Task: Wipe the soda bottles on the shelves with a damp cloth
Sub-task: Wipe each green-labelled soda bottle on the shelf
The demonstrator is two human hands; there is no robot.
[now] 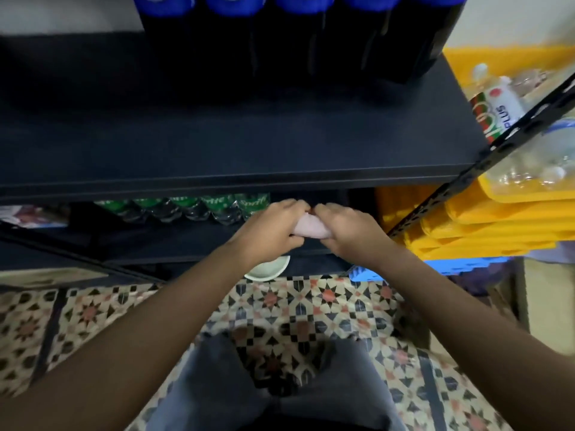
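Observation:
A pale pink cloth (309,228), rolled into a short bundle, sits between my two hands just in front of the lower shelf. My left hand (273,230) grips its left end and my right hand (348,233) grips its right end, knuckles up. Dark soda bottles with blue labels (292,35) stand in a row at the back of the upper dark shelf (236,144). On the lower shelf, green-labelled Sprite bottles (199,206) stand in a row left of my hands, their tops hidden by the upper shelf's edge.
A small white bowl (267,270) sits below my hands on the bottom ledge. Stacked yellow crates (485,225) with clear bottles (497,101) stand to the right, behind a black slotted shelf post (466,178). A blue crate (435,267) lies under them. Patterned tile floor (311,309) lies below.

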